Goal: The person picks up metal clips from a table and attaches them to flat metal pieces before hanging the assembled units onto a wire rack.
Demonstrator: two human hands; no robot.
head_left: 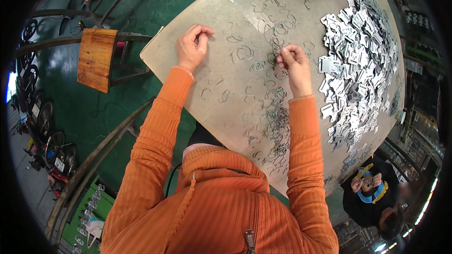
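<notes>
Hands (193, 47) (294, 61) pinch wire clips (278, 122) beside metal plates (358, 61).

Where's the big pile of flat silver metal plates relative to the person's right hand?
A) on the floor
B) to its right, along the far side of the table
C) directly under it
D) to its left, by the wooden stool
B: the pile of flat metal plates lies right of the right hand, which pinches among bent wire clips on the table.

wire clips (275, 127) on table (197, 70), plates (358, 61) right
</notes>
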